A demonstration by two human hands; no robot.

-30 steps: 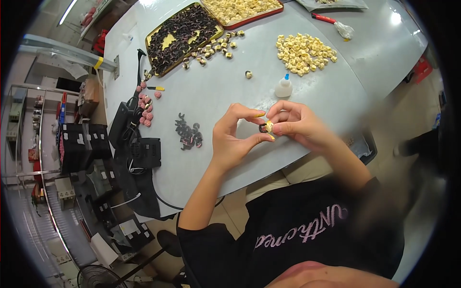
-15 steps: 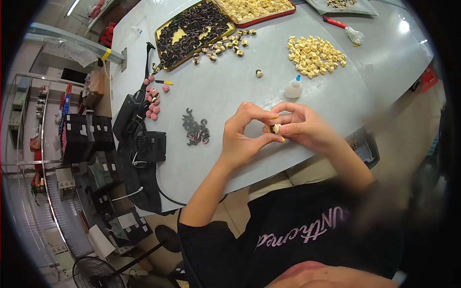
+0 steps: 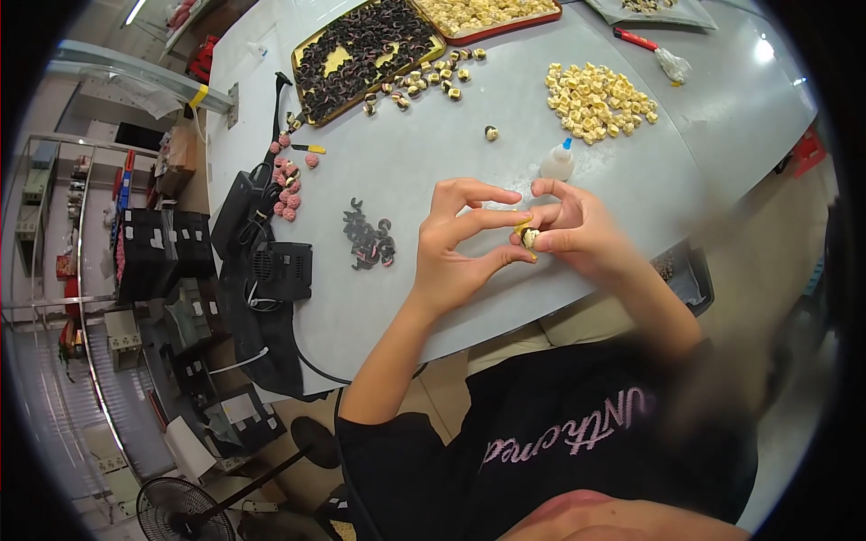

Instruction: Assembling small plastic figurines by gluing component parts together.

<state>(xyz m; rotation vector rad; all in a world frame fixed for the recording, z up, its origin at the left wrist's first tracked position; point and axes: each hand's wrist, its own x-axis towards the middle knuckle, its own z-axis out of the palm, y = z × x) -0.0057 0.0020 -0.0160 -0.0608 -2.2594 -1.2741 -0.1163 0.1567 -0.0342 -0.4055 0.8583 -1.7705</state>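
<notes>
Just above the table's near edge, a small cream piece with a dark band (image 3: 529, 239) sits between my two hands. My right hand (image 3: 582, 230) pinches it between thumb and fingers. My left hand (image 3: 456, 234) has its thumb and forefinger closed around the same piece, their tips yellow, while another finger stretches out above. Beyond my hands stands a small translucent squeeze bottle (image 3: 557, 164) with a blue tip. Left of them lies a loose heap of black curved pieces (image 3: 368, 242). A single cream-and-dark piece (image 3: 492, 133) rests farther off.
A heap of cream pieces (image 3: 595, 104) lies far right, near a red-handled tool (image 3: 636, 38). Cream-and-dark pieces (image 3: 433, 83) cluster beside a tray of black pieces (image 3: 361, 50) and a tray of cream ones (image 3: 487, 13). Pink balls (image 3: 287, 185) and a black device (image 3: 281, 273) line the left side.
The held piece has turned and shifted slightly right. One left finger has lifted and straightened, and my right forefinger has moved away from the left hand's fingertips.
</notes>
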